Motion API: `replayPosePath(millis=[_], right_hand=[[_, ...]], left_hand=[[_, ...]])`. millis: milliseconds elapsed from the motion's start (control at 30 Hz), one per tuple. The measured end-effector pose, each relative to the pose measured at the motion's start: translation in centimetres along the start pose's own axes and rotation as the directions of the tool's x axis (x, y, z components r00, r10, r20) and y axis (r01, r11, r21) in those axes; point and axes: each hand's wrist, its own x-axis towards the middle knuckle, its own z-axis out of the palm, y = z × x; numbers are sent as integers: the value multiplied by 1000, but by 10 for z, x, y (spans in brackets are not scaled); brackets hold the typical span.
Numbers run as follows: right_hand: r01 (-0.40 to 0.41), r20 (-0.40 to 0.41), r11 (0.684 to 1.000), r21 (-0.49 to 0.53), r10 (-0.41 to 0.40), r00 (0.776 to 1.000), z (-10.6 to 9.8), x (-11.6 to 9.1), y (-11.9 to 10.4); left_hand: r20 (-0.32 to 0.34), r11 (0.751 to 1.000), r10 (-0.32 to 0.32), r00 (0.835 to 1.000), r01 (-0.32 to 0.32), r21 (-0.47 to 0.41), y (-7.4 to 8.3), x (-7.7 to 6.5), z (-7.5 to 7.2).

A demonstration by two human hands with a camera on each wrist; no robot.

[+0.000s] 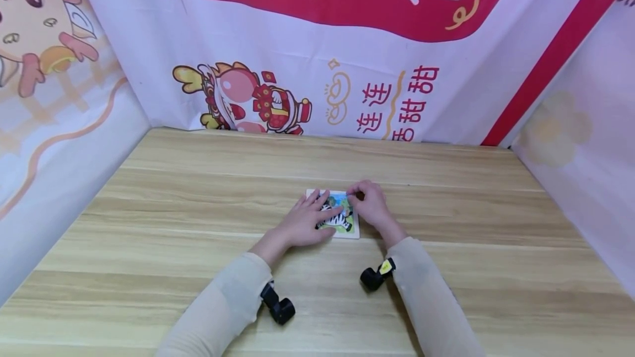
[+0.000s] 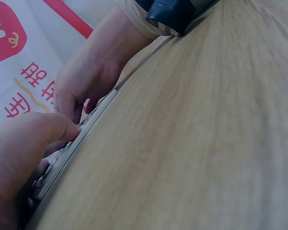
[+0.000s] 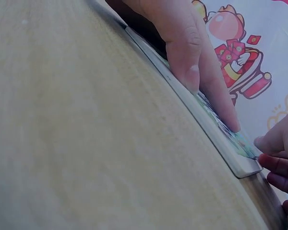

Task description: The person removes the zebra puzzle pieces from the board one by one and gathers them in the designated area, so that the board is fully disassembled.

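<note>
The board [image 1: 356, 228] with a zebra picture [image 1: 339, 220] lies flat on the wooden table [image 1: 471, 247], and it is taken as the landmark here. Its left part is covered by the left hand [image 1: 308, 220], whose fingers are spread and laid across the picture; nothing is gripped by it. At the board's far right corner, the right hand [image 1: 371, 203] is placed with its fingers curled and the thumb brought close to a fingertip. Whether a small piece, the board's edge or nothing is pinched there cannot be told.

The step in hand is judged to be careful work at that corner, with the board steadied from its left side; whether something is being fitted or lifted cannot be made out. For the next move, light, even pressure would be needed on the left part of the board, and fine fingertip control at the far right corner. If the steadying were too weak, the board could be slid across the table.
</note>
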Motion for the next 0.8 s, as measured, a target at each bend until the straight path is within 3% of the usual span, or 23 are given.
replayPosePath(millis=[167,800], right_hand=[[27,-9,1000,10,-27,1000,0,-1,0],[-53,-24,995,83,55,998,-3,-2,-2]], left_hand=[[-9,1000,7,1000,-7,12,-1,1,2],[-14,1000,5,1000,-5,7,-1,0,2]])
